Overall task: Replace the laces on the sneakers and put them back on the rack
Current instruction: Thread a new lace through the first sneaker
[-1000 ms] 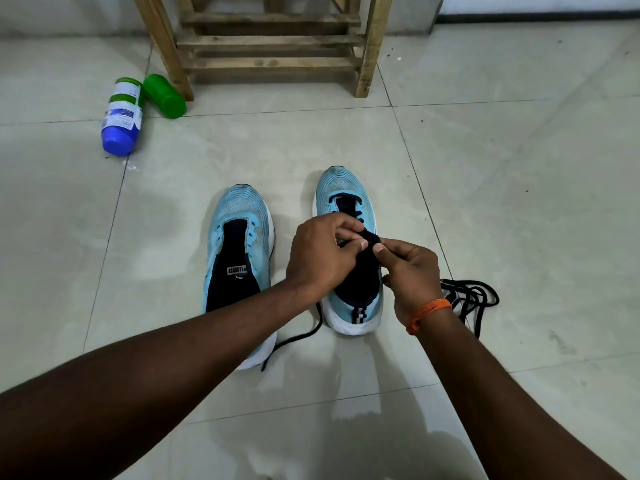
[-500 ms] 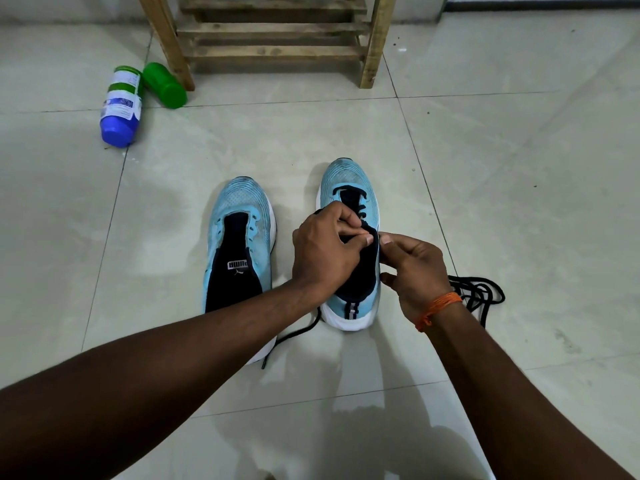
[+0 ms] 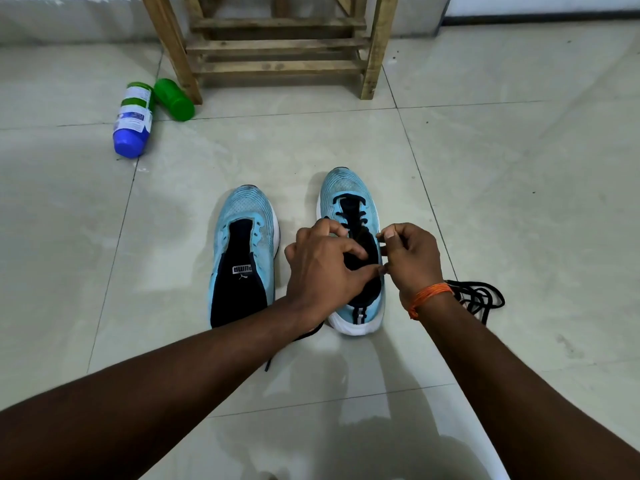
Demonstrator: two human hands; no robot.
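Note:
Two light-blue sneakers stand side by side on the tiled floor, toes pointing away from me. The left sneaker (image 3: pixel 242 251) has no lace in its eyelets. The right sneaker (image 3: pixel 349 199) has a black lace threaded through its front eyelets. My left hand (image 3: pixel 318 268) curls over the left edge of that sneaker's opening, fingers pinching at the eyelet row. My right hand (image 3: pixel 412 258), with an orange wristband, pinches the lace at the right eyelet row. A loose black lace (image 3: pixel 478 297) lies bundled on the floor to the right. Another lace end (image 3: pixel 277 355) trails under my left forearm.
A wooden slatted rack (image 3: pixel 277 46) stands at the back against the wall. A blue-and-white bottle (image 3: pixel 133 121) and a green container (image 3: pixel 175 98) lie on the floor by the rack's left leg. Open tiled floor (image 3: pixel 519 185) spreads to the right.
My hands have moved apart across the right sneaker's opening: the right hand shifted to the right eyelet row and the left spread over the left side. The view tilted slightly.

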